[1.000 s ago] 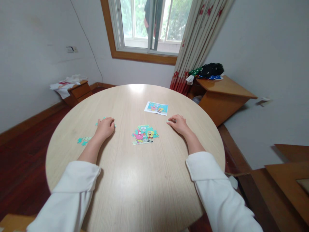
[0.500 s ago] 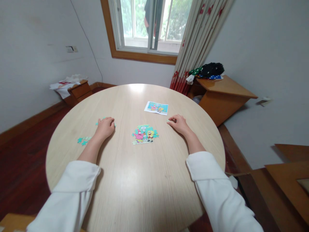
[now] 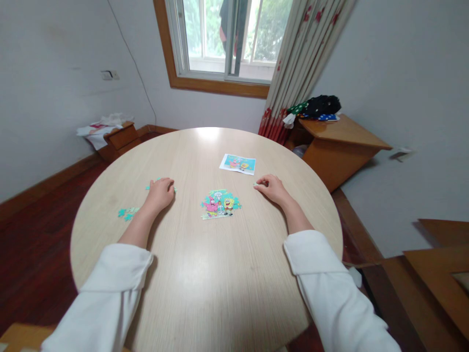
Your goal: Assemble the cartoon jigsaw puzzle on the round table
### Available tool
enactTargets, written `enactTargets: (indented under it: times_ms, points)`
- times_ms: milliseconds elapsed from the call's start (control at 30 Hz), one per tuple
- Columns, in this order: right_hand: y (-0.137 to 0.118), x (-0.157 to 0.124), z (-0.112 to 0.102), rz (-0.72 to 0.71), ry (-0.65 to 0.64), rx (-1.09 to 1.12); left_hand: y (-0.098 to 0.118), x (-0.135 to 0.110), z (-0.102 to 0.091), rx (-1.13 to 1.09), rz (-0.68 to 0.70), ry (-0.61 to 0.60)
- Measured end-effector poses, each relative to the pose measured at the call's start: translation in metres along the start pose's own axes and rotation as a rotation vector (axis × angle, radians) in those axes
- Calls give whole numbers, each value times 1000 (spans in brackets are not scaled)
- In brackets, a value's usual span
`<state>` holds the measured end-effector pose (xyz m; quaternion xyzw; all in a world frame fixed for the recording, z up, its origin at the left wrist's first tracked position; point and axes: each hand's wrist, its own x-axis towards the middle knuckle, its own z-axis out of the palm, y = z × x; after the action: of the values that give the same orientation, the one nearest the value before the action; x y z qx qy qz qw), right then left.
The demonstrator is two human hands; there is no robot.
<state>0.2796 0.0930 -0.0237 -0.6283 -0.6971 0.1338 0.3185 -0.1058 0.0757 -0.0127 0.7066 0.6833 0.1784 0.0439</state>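
A partly joined cartoon jigsaw puzzle point(image 3: 220, 204) lies mid-table, its upper and side edges uneven. Left of it, my left hand point(image 3: 161, 193) rests palm down with fingers loosely spread over some turquoise puzzle pieces point(image 3: 149, 187), partly hiding them. Nearer to me, beside my left forearm, is another small group of loose pieces point(image 3: 126, 213). On the right side, my right hand point(image 3: 271, 187) pinches a small puzzle piece point(image 3: 255, 185) between thumb and fingers, close to the tabletop. Beyond the puzzle lies a printed reference picture point(image 3: 238, 164) showing the same cartoon figures.
Everything sits on a round, pale wooden table point(image 3: 198, 274). Past its far right edge stands a brown wooden cabinet point(image 3: 337, 142) with a pile of clothes point(image 3: 318, 106). A small wooden stand point(image 3: 122, 137) with white cloth is at the far left, and a patterned curtain point(image 3: 293, 63) hangs by the window.
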Motion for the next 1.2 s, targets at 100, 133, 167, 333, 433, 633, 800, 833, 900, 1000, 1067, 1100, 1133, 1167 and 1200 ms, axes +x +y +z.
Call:
enactTargets:
  times_ms: [100,133,167,333,433,633,800,833,900,1000,1067,1100,1133,1167,1200]
  points:
    - [-4,-1,-2,15,-1,7,0,0,0,18,-3,-9]
    - [-6,-2,-3,19,-3,17,0,0,0,22,-4,-10]
    - [-7,-2,-3,22,-4,32,0,0,0,26,-3,-12]
    - [-9,-3,-4,48,-9,168,-1,0,1,31,8,-7]
    - [-8,-3,-1,47,-14,277,-2,0,2,22,11,5]
    - [-12,-4,0,-24,24,406,-3,1,3,14,4,12]
    - [-16,-3,-1,-79,104,429,-5,1,5,14,10,23]
    - [-15,-2,0,-74,118,433,-5,1,6,14,11,25]
    - [-14,0,2,-51,149,460,-6,1,6,16,17,24]
    - [-12,2,5,4,182,523,-6,1,6,20,20,22]
    - [-14,2,6,33,195,562,-6,1,6,24,16,24]
    - [-15,2,7,43,196,581,-5,1,5,25,13,24]
    - [-16,2,7,53,195,599,-5,1,5,26,9,21]
    - [-18,1,8,65,188,617,-5,1,5,26,6,17]
    - [-19,1,8,78,177,637,-4,1,5,25,3,14]
